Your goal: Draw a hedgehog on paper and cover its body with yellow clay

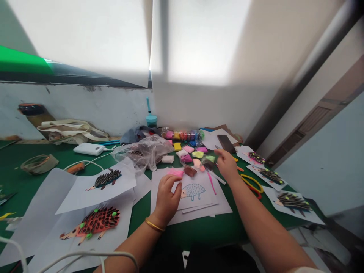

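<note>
My left hand (167, 195), with a gold bangle at the wrist, is over the left part of a paper sheet. Its fingers are bent, thumb apart, beside a pink clay packet (175, 173); I cannot tell if they touch it. On the sheet is a blue-line hedgehog drawing (193, 192), with a magenta clay strip (212, 183) to its right. A brown clay packet (190, 171) and a small pink clay ball (202, 168) lie above it. My right hand (226, 163) is raised right of the clay packets, fingers curled; what they hold, if anything, is hidden.
Several clay packets (186, 158) lie behind the sheet, near a plastic bag (145, 149) and a dark phone (226, 143). Yellow-handled scissors (253, 182) lie right. Finished hedgehog pictures flank both sides, one red (98, 223). A white power bank (88, 149) and cables lie left.
</note>
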A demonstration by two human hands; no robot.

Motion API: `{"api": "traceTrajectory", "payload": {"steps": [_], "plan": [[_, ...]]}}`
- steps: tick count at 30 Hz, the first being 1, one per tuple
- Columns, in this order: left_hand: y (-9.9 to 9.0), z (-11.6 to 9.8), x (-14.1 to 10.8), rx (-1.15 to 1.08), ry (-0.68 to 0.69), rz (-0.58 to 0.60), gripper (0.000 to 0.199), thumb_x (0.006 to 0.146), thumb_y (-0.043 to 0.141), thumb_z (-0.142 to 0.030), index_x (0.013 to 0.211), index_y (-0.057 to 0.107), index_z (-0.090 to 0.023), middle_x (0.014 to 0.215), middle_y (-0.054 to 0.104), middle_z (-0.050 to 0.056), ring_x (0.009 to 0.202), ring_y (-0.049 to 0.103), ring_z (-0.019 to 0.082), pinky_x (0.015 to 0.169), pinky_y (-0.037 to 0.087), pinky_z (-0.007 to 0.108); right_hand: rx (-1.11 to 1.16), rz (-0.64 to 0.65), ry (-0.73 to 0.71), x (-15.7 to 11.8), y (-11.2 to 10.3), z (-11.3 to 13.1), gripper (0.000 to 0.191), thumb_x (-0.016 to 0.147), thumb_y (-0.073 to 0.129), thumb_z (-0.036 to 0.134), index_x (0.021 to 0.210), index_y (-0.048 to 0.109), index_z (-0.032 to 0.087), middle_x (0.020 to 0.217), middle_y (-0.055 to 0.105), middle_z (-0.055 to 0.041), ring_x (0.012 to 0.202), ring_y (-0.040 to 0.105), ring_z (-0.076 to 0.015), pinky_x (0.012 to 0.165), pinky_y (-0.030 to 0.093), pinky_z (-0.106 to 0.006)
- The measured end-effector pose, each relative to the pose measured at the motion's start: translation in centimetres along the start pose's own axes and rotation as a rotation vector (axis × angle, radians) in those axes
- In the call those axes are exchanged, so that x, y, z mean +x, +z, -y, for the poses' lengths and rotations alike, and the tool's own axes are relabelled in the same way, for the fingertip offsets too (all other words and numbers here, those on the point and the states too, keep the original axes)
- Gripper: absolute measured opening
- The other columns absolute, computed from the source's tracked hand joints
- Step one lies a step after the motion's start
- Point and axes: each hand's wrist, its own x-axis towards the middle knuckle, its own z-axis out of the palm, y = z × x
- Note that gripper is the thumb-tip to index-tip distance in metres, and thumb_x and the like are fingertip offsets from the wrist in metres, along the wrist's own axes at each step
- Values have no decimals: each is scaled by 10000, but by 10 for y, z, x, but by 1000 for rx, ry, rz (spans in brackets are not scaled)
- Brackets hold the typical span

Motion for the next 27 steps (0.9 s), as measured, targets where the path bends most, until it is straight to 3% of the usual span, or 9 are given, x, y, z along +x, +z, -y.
{"api": "traceTrajectory", "payload": {"steps": [5,10,15,19,22,27], "plan": [[1,1,1,-7,-19,3,141,894,538,-173,983,634,-226,1009,618,51,991,564,221,907,456,403,-71,-36,90,-7,-24,-24,341,900,392,262,1083,661,162,1049,677,-119,982,608,-249,873,481,-399],[1,3,2,-21,-32,12,146,895,531,-178,977,641,-229,1001,619,50,986,568,219,900,462,398,-129,116,48,-30,-7,-20,291,874,479,279,1024,709,183,1038,700,-102,1009,611,-255,921,459,-402],[2,9,4,-76,-77,-27,157,885,546,-209,1001,650,-229,1051,620,64,1047,568,231,966,442,423,-185,257,-16,-42,11,-2,339,883,527,319,1178,673,241,1297,625,-69,1190,535,-274,984,415,-433],[6,10,18,-232,-301,-86,244,857,600,-272,1094,648,-242,1178,610,81,1146,546,255,1020,402,446,-283,342,-48,-43,11,3,357,920,484,310,1234,640,243,1354,584,-64,1225,508,-261,994,405,-432],[11,7,42,-540,-533,-174,364,828,626,-256,1192,604,-259,1282,571,79,1221,512,231,1034,389,399,-294,332,-42,-44,10,2,357,927,484,312,1245,629,240,1357,582,-59,1229,503,-252,1002,400,-428],[17,13,92,-906,-926,-305,431,760,637,-158,1150,596,-339,1106,606,31,1035,602,174,886,457,349,-299,316,-49,-47,11,0,344,932,482,327,1225,639,238,1346,588,-70,1237,495,-263,1009,388,-446]]}}
